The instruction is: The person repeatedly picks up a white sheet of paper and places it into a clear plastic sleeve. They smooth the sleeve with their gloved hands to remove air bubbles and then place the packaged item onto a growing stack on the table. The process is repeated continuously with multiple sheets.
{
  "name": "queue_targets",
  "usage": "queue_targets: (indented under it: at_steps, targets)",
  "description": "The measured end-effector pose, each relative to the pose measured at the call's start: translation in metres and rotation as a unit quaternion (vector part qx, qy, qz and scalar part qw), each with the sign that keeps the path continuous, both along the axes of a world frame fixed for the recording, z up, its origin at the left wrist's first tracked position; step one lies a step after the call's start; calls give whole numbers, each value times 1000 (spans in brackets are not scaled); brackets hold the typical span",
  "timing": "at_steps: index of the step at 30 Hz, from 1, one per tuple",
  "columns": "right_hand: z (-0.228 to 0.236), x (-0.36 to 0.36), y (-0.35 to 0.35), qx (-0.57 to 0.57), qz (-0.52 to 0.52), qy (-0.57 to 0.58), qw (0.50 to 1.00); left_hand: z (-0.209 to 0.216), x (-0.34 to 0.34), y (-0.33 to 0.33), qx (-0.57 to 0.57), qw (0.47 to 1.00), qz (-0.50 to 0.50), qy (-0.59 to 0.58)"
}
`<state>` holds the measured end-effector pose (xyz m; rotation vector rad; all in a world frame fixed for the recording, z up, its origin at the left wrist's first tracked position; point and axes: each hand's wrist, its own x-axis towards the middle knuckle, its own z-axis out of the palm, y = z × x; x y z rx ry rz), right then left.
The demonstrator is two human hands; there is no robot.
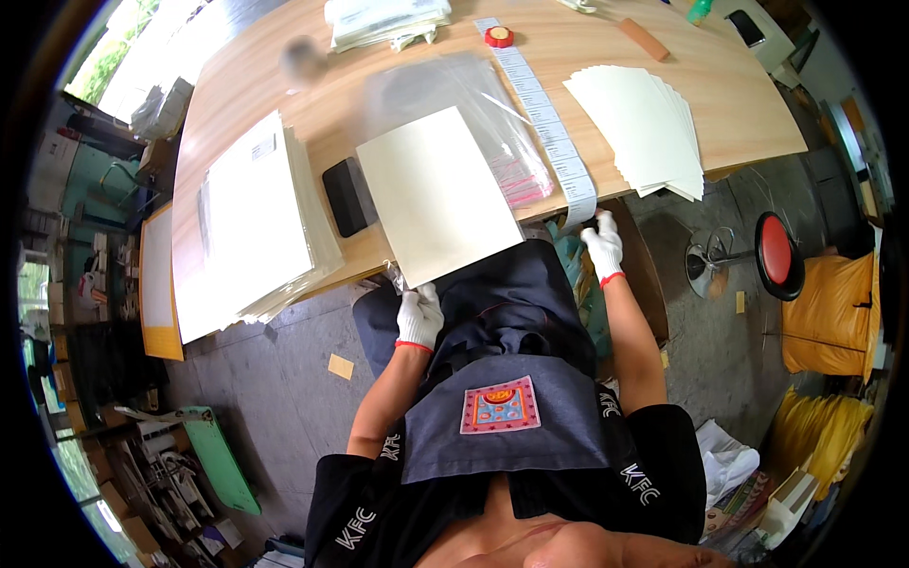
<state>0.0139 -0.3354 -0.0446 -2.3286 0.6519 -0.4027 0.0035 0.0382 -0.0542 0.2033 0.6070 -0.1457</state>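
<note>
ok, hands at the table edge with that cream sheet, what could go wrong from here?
1. The cream sheet overhangs the table edge toward the lap; held only at its near corner by the left hand, it could tip off or crease.
2. The label strip hangs over the edge by the right hand; a tug might drag or tear it.
3. The clear bags under the sheet look slippery and may slide with it.

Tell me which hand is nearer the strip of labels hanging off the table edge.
Right. The right hand is at the lower end of the strip of labels; the left hand is at the cream sheet's near corner, well away.
</note>
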Motion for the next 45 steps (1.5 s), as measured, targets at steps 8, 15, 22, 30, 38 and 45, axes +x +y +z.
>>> queue_targets:
  at_steps: [8, 15, 22, 30, 38, 45]
  targets:
    - [55, -32, 5, 237, 137, -45, 961, 72, -3, -93, 201, 830, -494, -161]
    - [126, -78, 15, -114, 281, -95, 948, 81, 17, -181, 136, 801, -568, -129]
    - [162, -79, 37, -209, 299, -218, 905, 79, 13, -194, 202, 812, -534, -118]
    - [145, -35, 61, 267, 283, -136, 911, 71, 11, -58, 160, 903, -399, -15]
    - [132, 106, 129, 442, 321, 83, 833, 88, -42, 43, 357, 910, -208, -36]
    - [97, 189, 151, 119, 321, 25, 939, 77, -72, 40, 350, 910, -218, -43]
